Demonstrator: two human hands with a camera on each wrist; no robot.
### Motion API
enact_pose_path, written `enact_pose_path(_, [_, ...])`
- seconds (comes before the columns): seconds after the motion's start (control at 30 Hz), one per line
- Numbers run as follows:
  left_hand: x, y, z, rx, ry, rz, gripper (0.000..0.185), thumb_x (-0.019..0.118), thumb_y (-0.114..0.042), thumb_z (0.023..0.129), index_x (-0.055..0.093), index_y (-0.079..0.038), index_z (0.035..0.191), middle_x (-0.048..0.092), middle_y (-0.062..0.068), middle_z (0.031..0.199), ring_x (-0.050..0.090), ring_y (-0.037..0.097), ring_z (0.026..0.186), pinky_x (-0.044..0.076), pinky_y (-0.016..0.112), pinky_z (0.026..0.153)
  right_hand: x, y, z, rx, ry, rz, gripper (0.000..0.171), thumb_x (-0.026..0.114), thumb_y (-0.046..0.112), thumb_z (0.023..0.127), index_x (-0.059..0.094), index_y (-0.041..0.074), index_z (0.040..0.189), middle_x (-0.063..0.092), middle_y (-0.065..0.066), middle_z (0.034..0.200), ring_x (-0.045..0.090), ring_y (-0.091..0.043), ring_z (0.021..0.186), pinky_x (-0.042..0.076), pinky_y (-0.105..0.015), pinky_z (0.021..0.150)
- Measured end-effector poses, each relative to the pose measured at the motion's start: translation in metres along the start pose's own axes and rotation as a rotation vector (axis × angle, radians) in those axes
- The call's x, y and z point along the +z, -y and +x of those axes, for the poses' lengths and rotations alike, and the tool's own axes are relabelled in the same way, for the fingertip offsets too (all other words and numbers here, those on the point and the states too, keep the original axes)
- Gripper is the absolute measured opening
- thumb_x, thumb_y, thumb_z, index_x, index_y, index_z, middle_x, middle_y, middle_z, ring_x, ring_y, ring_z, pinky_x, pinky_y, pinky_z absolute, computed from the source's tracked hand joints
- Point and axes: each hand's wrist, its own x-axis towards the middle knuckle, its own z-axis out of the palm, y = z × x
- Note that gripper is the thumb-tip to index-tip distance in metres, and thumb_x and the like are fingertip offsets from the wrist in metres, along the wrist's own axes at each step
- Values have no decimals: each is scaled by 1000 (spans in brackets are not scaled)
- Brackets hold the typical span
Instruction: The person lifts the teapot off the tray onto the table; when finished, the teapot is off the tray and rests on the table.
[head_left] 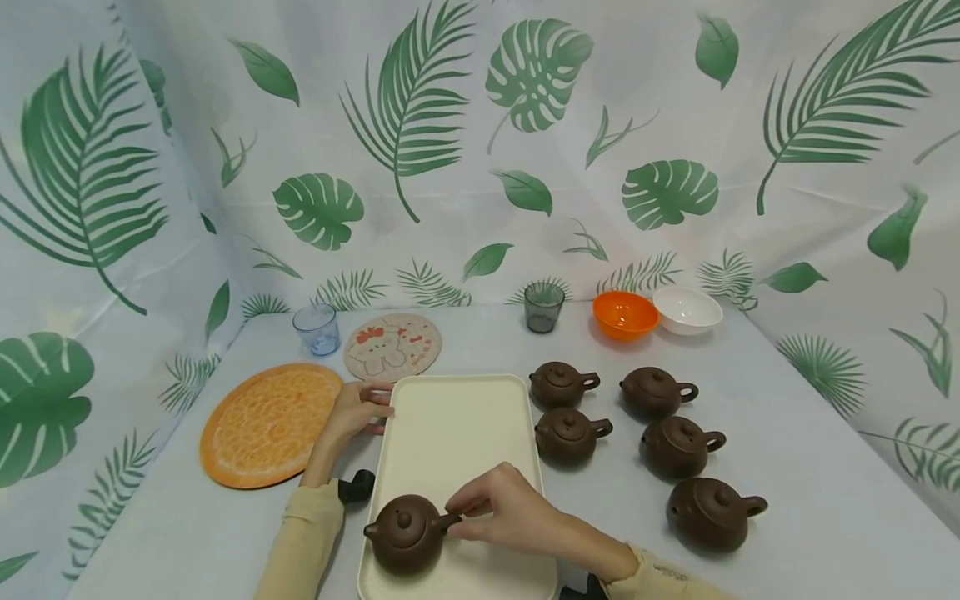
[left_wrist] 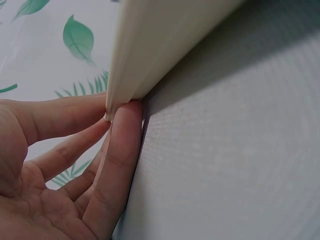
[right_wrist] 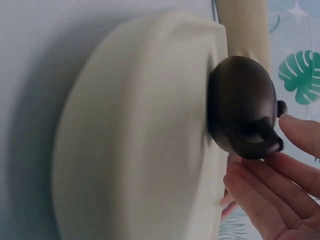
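A cream tray [head_left: 461, 425] lies on the table in front of me. My left hand [head_left: 358, 408] pinches its left rim between thumb and fingers, as the left wrist view shows close up. A brown teapot [head_left: 405, 537] with its lid on sits near the tray's front left, handle toward the right. My right hand [head_left: 510, 512] is at that handle [right_wrist: 257, 145], fingers fairly straight on either side. In the right wrist view a gap shows between one digit and the handle, while other fingertips meet or nearly meet it.
Several more brown teapots [head_left: 678, 446] stand right of the tray. Behind are a grey glass [head_left: 543, 307], an orange bowl [head_left: 626, 315] and a white bowl [head_left: 687, 311]. To the left lie an orange round mat [head_left: 270, 425], a rabbit-print mat [head_left: 393, 346] and a blue glass [head_left: 317, 329].
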Motion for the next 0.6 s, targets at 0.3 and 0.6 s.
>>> enact_pose_path(0.3, [0,-1,-1,-16,-1,8,40,69,5,80,63,2,119,62,13,90,64,17,66,58,31,54,12,-1,5,16,-28,-25,11,77,6,80,76,1,89,74,-4,84,65,6,75,54,-12,64])
enact_pose_path(0.6, [1,-3,-1,-29,1,5,39,69,5,79,63,2,118,62,12,90,63,16,66,57,30,53,16,5,5,68,-91,-54,9,79,9,78,77,2,85,74,-2,79,63,8,68,52,-11,61])
